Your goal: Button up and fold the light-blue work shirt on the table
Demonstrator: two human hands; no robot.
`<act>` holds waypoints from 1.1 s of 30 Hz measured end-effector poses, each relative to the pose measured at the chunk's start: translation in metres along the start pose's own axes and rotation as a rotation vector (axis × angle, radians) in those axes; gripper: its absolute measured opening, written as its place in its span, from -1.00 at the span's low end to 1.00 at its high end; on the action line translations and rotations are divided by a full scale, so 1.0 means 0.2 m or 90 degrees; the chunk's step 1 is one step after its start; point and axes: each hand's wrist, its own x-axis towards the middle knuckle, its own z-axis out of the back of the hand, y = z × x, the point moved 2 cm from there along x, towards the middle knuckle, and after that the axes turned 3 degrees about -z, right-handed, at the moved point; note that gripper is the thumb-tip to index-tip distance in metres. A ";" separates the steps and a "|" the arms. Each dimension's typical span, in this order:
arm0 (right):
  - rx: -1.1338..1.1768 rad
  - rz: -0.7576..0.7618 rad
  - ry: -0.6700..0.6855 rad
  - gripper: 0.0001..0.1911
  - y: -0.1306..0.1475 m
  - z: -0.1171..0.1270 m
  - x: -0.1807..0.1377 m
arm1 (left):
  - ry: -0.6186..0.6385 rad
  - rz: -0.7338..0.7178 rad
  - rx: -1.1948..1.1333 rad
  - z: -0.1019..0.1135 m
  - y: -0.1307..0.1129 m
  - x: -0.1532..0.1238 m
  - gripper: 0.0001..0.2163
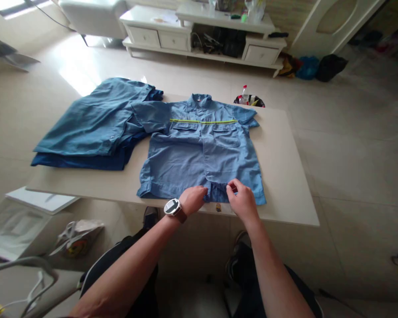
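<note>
Table (285, 168): long, pale top, standing on a tiled floor. A white cabinet (202, 31) with drawers stands against the far wall.

Pile of clothes (96, 128): blue garments stacked on the left part of the table. The pile overhangs the left edge and touches the left sleeve of the shirt beside it.

Shirt (199, 154): light blue, short-sleeved, laid flat and face up at the middle of the table. The collar points to the far edge and the hem lies at the near edge. A yellow-green stripe (202, 121) runs across the chest above two pockets. The front is closed except for a gap at the bottom.

Right hand (241, 201): at the hem, right of the gap. Thumb and forefinger pinch the cloth edge.

Left hand (193, 198): at the hem, left of the gap, fingers curled against the cloth. Whether it grips the cloth cannot be told. A watch (172, 206) sits on its wrist.

Bottle (244, 93): red-capped, in a dark bin just beyond the far edge of the table.
</note>
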 end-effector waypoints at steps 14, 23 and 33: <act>0.000 0.001 0.005 -0.84 0.01 0.00 0.00 | 0.011 -0.004 0.003 0.01 -0.02 0.00 -0.86; 0.000 -0.001 0.003 -0.83 0.01 0.00 0.00 | 0.007 -0.008 0.005 0.00 -0.01 0.00 -0.84; -0.004 -0.012 0.014 -0.84 0.01 0.00 0.00 | 0.009 -0.011 0.015 0.01 -0.02 0.00 -0.84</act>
